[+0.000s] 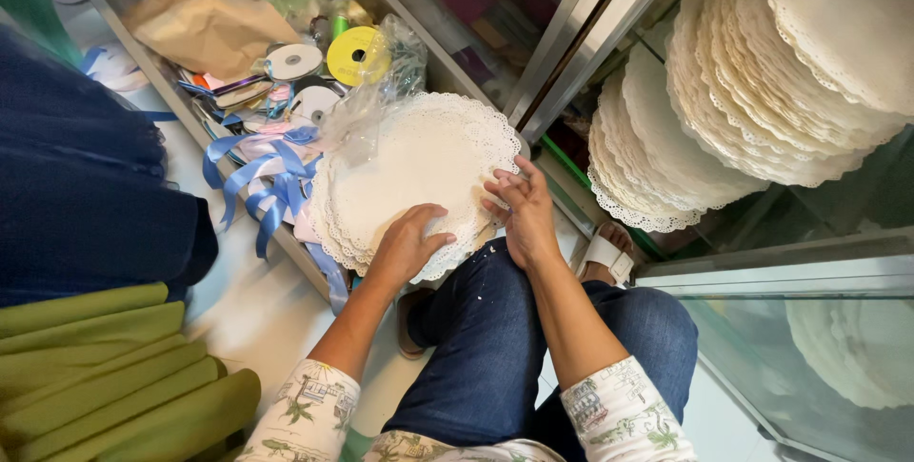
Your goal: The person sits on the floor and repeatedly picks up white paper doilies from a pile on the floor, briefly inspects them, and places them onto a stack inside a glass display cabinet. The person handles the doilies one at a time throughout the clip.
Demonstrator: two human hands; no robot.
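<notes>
Between hands (407, 245) (524, 215), doily stack (419, 172) edge

A craft-supply shop: glass display cabinets (762, 329), stacked paper doilies (762, 91) and a box of ribbon spools (295, 62)

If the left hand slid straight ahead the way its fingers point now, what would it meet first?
The left hand lies flat on the stack of white lace doilies, fingers pointing up and right across it. Going on, it would likely meet the right hand gripping the stack's edge first, though depth is hard to judge.
</notes>
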